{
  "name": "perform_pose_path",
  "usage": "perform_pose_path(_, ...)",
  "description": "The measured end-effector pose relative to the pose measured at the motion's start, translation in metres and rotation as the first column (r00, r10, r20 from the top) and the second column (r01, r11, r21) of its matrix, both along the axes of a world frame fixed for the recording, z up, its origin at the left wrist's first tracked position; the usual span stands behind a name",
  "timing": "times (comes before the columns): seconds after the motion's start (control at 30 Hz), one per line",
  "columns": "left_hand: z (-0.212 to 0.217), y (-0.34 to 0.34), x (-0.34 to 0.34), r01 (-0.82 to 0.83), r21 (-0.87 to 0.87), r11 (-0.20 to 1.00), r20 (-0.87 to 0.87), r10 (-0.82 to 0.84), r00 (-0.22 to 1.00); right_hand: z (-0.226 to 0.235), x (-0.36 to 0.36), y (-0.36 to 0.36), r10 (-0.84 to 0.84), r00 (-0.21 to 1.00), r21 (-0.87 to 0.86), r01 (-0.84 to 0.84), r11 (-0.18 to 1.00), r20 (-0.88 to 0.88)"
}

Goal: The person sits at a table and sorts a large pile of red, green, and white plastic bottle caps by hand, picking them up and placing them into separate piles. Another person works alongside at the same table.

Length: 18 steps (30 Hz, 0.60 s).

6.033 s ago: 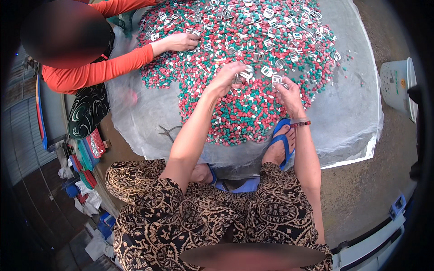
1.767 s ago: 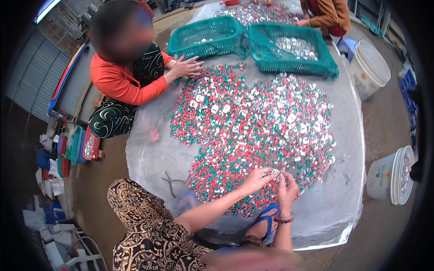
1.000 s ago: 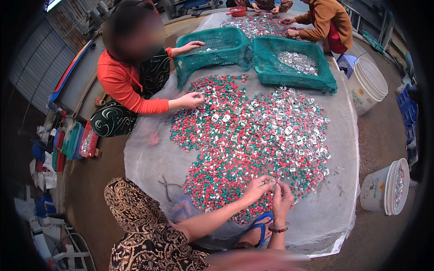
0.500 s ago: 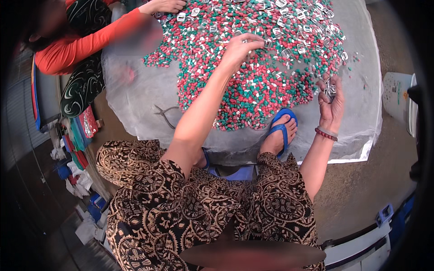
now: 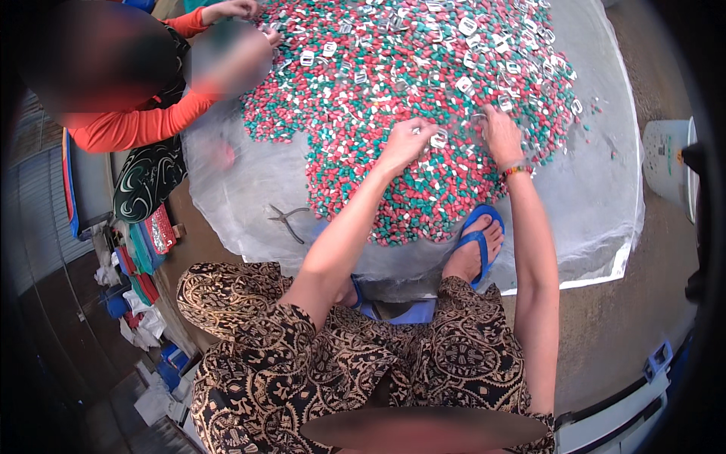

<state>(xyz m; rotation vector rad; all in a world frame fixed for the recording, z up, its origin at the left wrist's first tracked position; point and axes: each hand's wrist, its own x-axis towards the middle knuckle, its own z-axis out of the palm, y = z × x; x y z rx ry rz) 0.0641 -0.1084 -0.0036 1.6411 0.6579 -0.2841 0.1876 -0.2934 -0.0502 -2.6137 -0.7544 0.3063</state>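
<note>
1. A co-worker in an orange sleeve (image 5: 136,129) sits at the far left edge of the sheet, one hand (image 5: 236,9) reaching into the top of the heap; that makes two people at work in view
2. One pair of pliers (image 5: 287,219) lies untouched on the bare translucent plastic sheet (image 5: 234,181), just left of the heap
3. The single heap of small red, green and white pieces (image 5: 393,83), far too many to count, still covers most of the sheet, so by the look of it the bulk of the sorting is left to do
4. The left hand (image 5: 404,144) rests on the heap's near part, fingers curled and pinching at a white piece; whether it has it lifted cannot be told
5. The right hand (image 5: 501,132), a beaded bracelet at the wrist, presses flat-fingered into the pieces just beside the left, nothing clearly gripped
6. One blue sandal (image 5: 476,238) on a foot rests on the sheet's near edge
7. One white bucket (image 5: 669,163) stands at far right, off the sheet
</note>
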Motion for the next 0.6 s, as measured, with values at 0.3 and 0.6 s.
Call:
perform_pose_path(0.3, 0.013, 0.071, 0.011, -0.062, -0.963, 0.264, 0.106, 0.576, 0.811, 0.039, -0.038, -0.017, 0.224, 0.396, 0.452, 0.719, 0.528, -0.891)
perform_pose_path(0.6, -0.008, 0.065, 0.062, 0.008, 0.7, 0.714, -0.071, 0.058, 0.996, 0.061, -0.042, -0.042, 0.54, 0.227, 0.301, 0.952, 0.052, -0.81)
